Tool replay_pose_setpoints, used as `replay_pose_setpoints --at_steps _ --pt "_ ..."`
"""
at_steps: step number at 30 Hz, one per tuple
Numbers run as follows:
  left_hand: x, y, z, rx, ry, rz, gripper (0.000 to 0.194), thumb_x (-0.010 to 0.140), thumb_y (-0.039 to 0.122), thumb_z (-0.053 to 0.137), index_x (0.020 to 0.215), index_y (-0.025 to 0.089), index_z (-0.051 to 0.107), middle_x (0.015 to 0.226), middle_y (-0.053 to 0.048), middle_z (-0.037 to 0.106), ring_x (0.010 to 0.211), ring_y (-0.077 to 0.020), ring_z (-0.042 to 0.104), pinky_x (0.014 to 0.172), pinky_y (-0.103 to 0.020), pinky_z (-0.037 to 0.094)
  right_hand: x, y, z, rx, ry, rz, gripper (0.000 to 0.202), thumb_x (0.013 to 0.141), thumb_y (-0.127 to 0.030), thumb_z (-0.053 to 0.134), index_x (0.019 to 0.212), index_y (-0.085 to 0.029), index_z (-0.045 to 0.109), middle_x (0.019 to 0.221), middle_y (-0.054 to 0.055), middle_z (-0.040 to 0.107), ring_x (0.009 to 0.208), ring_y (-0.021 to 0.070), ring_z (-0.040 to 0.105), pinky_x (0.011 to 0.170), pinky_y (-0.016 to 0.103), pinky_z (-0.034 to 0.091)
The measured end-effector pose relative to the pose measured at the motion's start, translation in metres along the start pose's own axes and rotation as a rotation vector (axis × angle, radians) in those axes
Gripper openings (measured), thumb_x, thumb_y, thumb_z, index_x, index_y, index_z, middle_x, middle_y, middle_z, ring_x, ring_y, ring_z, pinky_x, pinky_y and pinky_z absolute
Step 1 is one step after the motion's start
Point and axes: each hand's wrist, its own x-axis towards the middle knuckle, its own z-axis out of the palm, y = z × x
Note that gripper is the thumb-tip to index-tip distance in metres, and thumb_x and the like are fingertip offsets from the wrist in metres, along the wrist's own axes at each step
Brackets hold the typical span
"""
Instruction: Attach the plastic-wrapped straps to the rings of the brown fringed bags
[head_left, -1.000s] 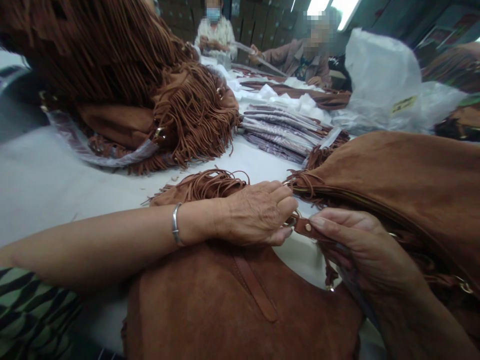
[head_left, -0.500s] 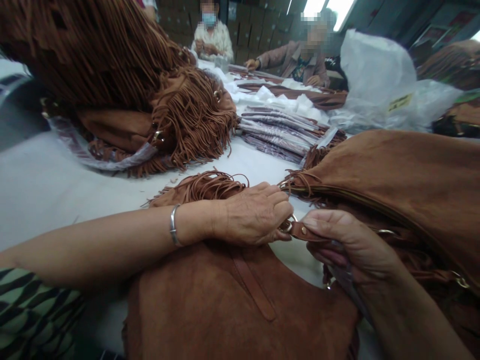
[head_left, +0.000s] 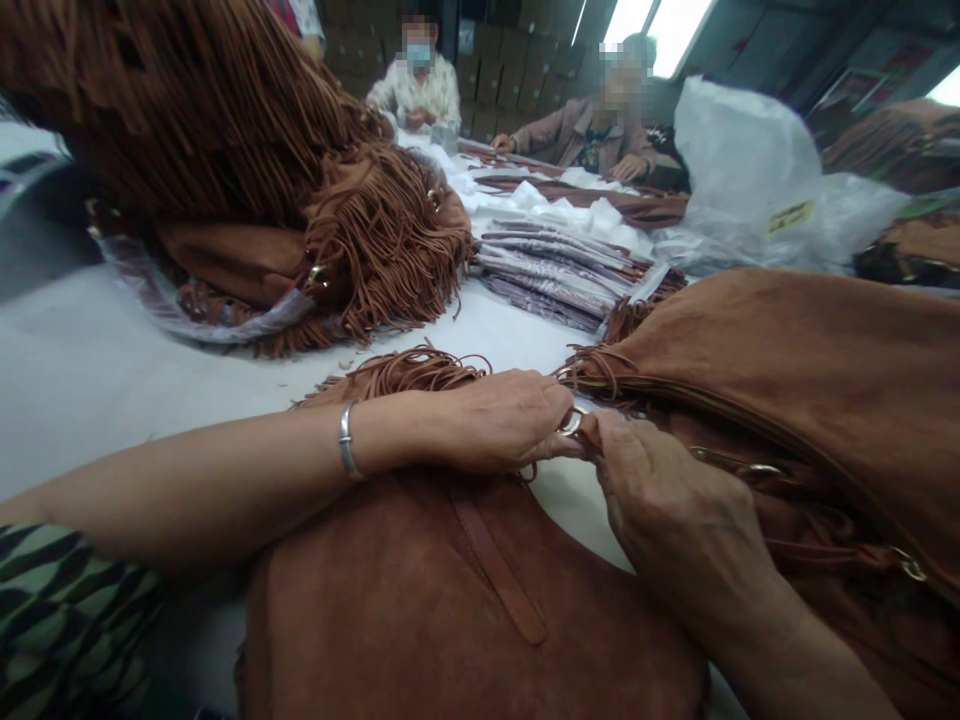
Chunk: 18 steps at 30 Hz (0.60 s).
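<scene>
right hand [head_left: 679,510] rolled over, pinching a strap [head_left: 591,432], left fingers [head_left: 553,400] gripping the ring [head_left: 576,424], bare table [head_left: 577,505] edging the bag [head_left: 390,600].

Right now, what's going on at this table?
A person's bare left hand grips by a round gold-coloured metal ring, while the right hand pinches a short brown leather strap end against it. A smooth brown suede bag lies just below the hands on the white table. Brown fringed bags are heaped beyond the left forearm.
</scene>
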Motion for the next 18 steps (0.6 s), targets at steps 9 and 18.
replay_pose_setpoints --at_steps 9,18 --pt "-0.004 -0.001 0.006 0.065 0.031 0.068 0.039 0.093 0.045 0.037 0.088 0.011 0.055 0.085 -0.012 0.061 0.077 -0.0229 0.055 0.071 -0.034 0.043 0.003 0.010 0.000 0.210 -0.155 0.040 0.017 0.091 -0.021 0.042 0.079 -0.019 0.054 0.053 0.001 0.060 0.042 0.0167 0.054 0.044 0.027 0.019" --pt "-0.006 0.002 -0.001 -0.028 0.002 0.077 0.041 0.091 0.050 0.039 0.087 0.012 0.055 0.085 -0.010 0.061 0.073 -0.0200 0.053 0.067 -0.031 0.039 0.002 0.017 0.000 0.147 -0.037 -0.040 0.023 0.091 -0.019 0.039 0.074 -0.019 0.054 0.055 0.001 0.059 0.045 0.0165 0.054 0.047 0.028 0.024"
